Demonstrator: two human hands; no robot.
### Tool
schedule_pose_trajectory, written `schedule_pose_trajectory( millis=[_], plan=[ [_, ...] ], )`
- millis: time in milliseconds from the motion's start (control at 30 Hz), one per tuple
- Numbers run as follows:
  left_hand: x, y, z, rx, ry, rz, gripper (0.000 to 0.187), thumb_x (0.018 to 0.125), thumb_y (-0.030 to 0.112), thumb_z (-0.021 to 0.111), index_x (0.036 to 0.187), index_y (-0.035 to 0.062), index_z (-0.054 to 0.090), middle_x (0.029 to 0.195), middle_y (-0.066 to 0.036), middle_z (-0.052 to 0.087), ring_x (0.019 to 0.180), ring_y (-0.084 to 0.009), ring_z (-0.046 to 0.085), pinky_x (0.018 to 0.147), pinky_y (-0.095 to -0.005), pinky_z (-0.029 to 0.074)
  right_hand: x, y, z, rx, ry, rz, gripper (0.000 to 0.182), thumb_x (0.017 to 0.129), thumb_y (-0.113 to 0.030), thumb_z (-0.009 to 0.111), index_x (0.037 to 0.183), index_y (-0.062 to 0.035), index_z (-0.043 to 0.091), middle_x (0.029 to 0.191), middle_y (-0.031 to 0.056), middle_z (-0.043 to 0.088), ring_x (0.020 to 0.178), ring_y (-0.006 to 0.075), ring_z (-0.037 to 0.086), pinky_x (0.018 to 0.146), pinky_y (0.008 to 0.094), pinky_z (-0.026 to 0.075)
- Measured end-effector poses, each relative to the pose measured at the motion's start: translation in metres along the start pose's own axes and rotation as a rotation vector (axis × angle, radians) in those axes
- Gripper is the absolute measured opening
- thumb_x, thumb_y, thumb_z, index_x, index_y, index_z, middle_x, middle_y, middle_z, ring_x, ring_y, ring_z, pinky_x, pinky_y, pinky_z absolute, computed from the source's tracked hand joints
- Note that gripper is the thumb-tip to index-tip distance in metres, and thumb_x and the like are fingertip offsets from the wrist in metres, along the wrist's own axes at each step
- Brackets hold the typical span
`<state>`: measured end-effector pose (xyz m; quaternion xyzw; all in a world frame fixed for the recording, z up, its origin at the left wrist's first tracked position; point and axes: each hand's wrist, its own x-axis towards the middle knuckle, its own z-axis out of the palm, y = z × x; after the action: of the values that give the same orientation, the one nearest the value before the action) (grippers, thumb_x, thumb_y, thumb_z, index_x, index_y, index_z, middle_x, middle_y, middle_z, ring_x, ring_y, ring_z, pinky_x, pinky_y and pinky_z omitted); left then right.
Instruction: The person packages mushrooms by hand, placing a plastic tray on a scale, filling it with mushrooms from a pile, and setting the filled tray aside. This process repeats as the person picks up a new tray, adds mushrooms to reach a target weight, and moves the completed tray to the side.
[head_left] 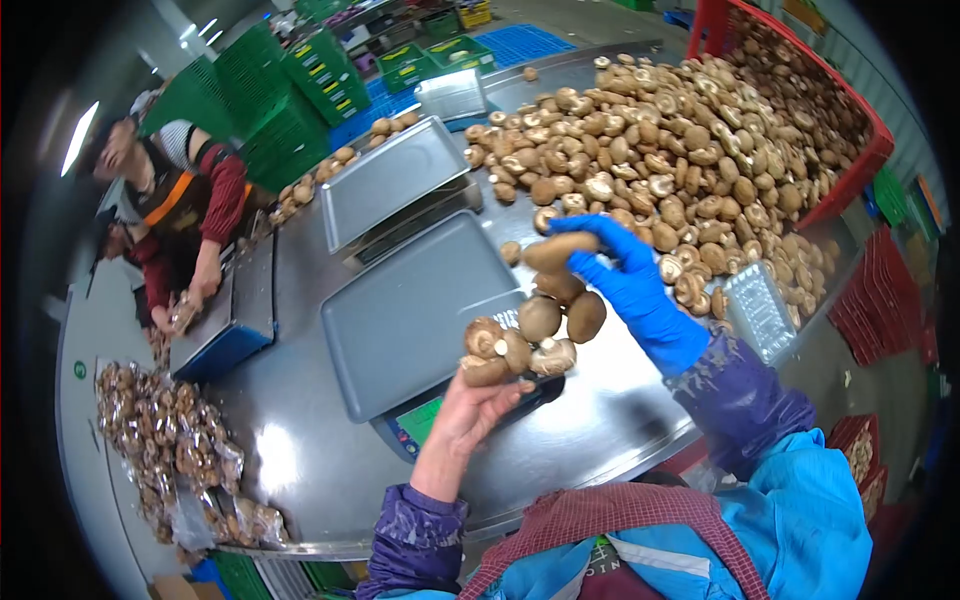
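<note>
Centre of frame: the bare left hand (470, 415) is raised palm-up, fingers half curled under a clear plastic tray heaped with brown shiitake mushrooms (525, 340); the tray itself is barely discernible beneath the load; it is held above the front edge of the grey flat-topped weighing scale (410, 320). The right hand in a blue rubber glove (625, 280) comes in from the right, fingers closed round a single large brown mushroom (555, 250) just above the heap.

Step in hand, as judged: topping up a portion. The next move calls for seating the held mushroom on the pile without toppling the others, the left hand keeping level.

Surroundings: a large loose pile of brown mushrooms (650, 170) fills the upper right of the steel table (300, 450), backed by a red plastic crate (860, 160); an empty clear tray (758, 310) lies right of centre; a second grey scale (385, 180) sits above; bagged mushrooms (165, 440) lie lower left; another person (185, 220) works at upper left. No obstruction between hands and scale.
</note>
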<state>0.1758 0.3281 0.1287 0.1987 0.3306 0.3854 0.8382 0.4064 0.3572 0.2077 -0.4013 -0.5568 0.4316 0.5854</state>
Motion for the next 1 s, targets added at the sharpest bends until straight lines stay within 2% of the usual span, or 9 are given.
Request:
schedule_pose_trajectory(
  millis=[133,200,267,400,533,733,800,867,1000],
  plan=[
    [-0.011,0.049,-0.047,0.071,0.098,0.128,0.055,0.073,-0.019,0.038,0.125,-0.0036,0.025,0.115,-0.026,0.042,0.09,-0.0406,0.058,0.069,-0.0328,0.058,0.005,0.037,-0.012,-0.025,0.072,0.021,0.027,0.084,-0.015,0.058,0.108,-0.0031,0.054,0.098,0.0041,0.058,0.091,0.0106,0.052,0.079,0.0231,0.043],
    [-0.017,0.07,-0.067,0.104,0.154,0.159,0.068,0.073,-0.019,0.036,0.131,0.0087,0.016,0.117,-0.026,0.04,0.089,-0.0406,0.058,0.067,-0.0339,0.058,-0.006,0.041,-0.018,-0.08,0.076,0.292,0.026,0.083,-0.015,0.058,0.106,-0.0029,0.054,0.096,0.0038,0.058,0.09,0.0106,0.052,0.079,0.0225,0.042],
    [-0.022,0.086,-0.083,0.161,0.182,0.16,0.07,0.073,-0.02,0.035,0.132,0.0107,0.014,0.118,-0.026,0.039,0.089,-0.04,0.058,0.067,-0.0338,0.058,-0.017,0.061,-0.026,-0.124,0.068,0.288,0.026,0.083,-0.016,0.059,0.105,-0.0029,0.055,0.095,0.0035,0.058,0.088,0.0103,0.052,0.079,0.0232,0.042],
    [-0.039,0.107,-0.098,0.451,0.308,0.156,0.069,0.075,-0.015,0.039,0.134,0.0061,0.011,0.119,-0.024,0.039,0.088,-0.0311,0.06,0.068,-0.0284,0.056,-0.033,0.103,-0.057,-0.409,0.006,0.315,0.026,0.081,-0.019,0.06,0.102,-0.0037,0.057,0.091,0.002,0.057,0.086,0.0097,0.051,0.077,0.0244,0.042],
    [-0.068,0.123,-0.119,0.755,0.473,0.214,0.06,0.075,-0.009,0.047,0.131,0.0004,0.026,0.111,-0.018,0.047,0.08,-0.0214,0.06,0.068,-0.0245,0.053,-0.052,0.135,-0.093,-0.529,-0.016,0.33,0.026,0.079,-0.018,0.063,0.1,-0.0036,0.057,0.089,0.0015,0.057,0.084,0.0095,0.051,0.073,0.0239,0.042],
    [-0.088,0.135,-0.125,0.72,0.564,0.313,0.05,0.078,-0.002,0.047,0.126,-0.0022,0.035,0.111,-0.018,0.047,0.078,-0.0173,0.059,0.07,-0.0249,0.051,-0.064,0.147,-0.125,-0.884,-0.12,0.401,0.031,0.077,-0.022,0.065,0.1,-0.0028,0.057,0.084,0.0052,0.059,0.074,0.0137,0.054,0.067,0.027,0.044],
    [-0.088,0.136,-0.127,0.702,0.549,0.358,0.05,0.078,-0.001,0.047,0.126,-0.0028,0.035,0.111,-0.018,0.047,0.078,-0.0169,0.059,0.071,-0.0246,0.051,-0.057,0.142,-0.115,-0.838,-0.101,0.49,0.031,0.077,-0.023,0.065,0.1,-0.0031,0.058,0.084,0.0065,0.06,0.075,0.0149,0.055,0.069,0.0277,0.044],
    [-0.088,0.135,-0.127,0.699,0.556,0.355,0.05,0.078,-0.001,0.048,0.126,-0.0032,0.035,0.111,-0.018,0.047,0.079,-0.0169,0.058,0.071,-0.0244,0.051,-0.051,0.157,-0.122,-0.906,-0.093,0.177,0.031,0.078,-0.023,0.064,0.102,-0.0039,0.058,0.087,0.0054,0.06,0.08,0.0139,0.054,0.072,0.0272,0.043],
    [-0.084,0.132,-0.128,0.696,0.526,0.33,0.051,0.08,0.002,0.052,0.127,-0.001,0.033,0.11,-0.015,0.048,0.083,-0.0176,0.058,0.073,-0.0234,0.051,-0.018,0.11,-0.059,-0.639,-0.046,0.252,0.025,0.083,-0.018,0.058,0.104,-0.0046,0.057,0.097,0.0024,0.06,0.086,0.0105,0.053,0.075,0.0255,0.042]
  ],
)
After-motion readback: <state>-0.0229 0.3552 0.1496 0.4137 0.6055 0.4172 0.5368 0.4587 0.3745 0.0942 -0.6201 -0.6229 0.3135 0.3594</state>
